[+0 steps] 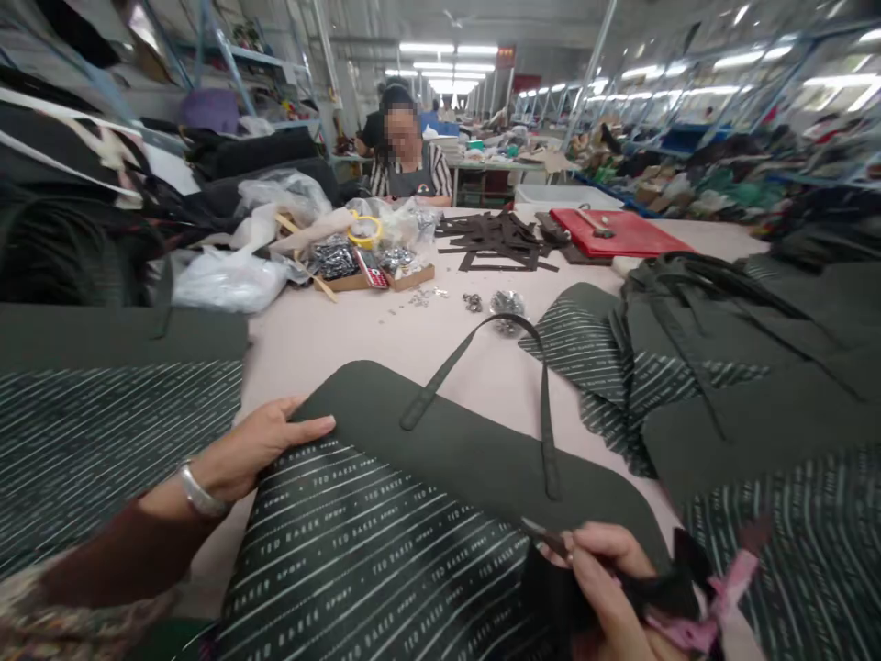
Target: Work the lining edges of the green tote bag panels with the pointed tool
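Note:
A dark grey-green bag panel (385,413) lies slanted before me, its lower part printed with rows of white lettering. One thin strap handle (474,341) arches from its plain upper band. My left hand (272,445) grips the panel's left edge, thumb on top and fingers underneath. In my right hand (606,569), fingers pinch what look like thread snips (540,534), their pointed metal tip over the seam between the plain band and the printed part. Dark fabric and a pink cloth strip (722,601) hang about the right wrist.
Similar panels with handles are piled on the right (743,367); another printed panel (117,450) lies left. Across the pale table (309,330) are a bag of metal fittings (507,308), dark strips (496,234), a red folder (619,234) and plastic bags (230,275). A person (413,170) sits opposite.

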A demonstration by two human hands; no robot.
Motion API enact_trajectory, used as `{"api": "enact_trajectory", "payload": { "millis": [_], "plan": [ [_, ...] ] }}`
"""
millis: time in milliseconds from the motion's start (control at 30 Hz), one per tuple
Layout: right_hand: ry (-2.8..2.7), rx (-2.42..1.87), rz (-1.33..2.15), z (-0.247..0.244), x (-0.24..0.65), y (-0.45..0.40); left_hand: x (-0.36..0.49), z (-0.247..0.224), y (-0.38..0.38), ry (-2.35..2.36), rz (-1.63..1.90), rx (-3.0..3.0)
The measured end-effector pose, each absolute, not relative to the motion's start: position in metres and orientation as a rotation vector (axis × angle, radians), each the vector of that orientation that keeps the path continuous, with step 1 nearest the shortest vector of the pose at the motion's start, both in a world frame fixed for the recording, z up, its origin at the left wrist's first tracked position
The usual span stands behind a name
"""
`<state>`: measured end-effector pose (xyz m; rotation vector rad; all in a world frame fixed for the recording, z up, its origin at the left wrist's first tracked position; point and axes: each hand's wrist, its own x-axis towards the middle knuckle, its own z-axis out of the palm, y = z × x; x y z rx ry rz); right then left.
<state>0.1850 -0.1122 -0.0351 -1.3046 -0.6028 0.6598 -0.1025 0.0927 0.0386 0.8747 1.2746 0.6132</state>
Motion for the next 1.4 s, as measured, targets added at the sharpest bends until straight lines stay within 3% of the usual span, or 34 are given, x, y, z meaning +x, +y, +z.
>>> {"api": "enact_trajectory", "payload": {
  "millis": [200, 500, 867, 1400],
  "plan": [
    [-0.778, -1.447, 0.75, -0.058, 0.147, -0.079, -0.149, 0.035, 0.051, 1.354, 0.824, 0.519],
    [-1.162, -1.474, 0.566, -0.055, 0.125, -0.074, -0.066, 0.01, -0.006, 1.222, 0.979, 0.014],
    [-0.903, -1.622, 0.543, -0.047, 0.11, -0.076, -0.041, -0.001, 0.01, 1.268, 0.687, -0.045],
    [-0.894, -1.681, 0.623, -0.032, 0.101, -0.078, -0.051, -0.007, -0.003, 1.244, 0.67, -0.138]
  ]
}}
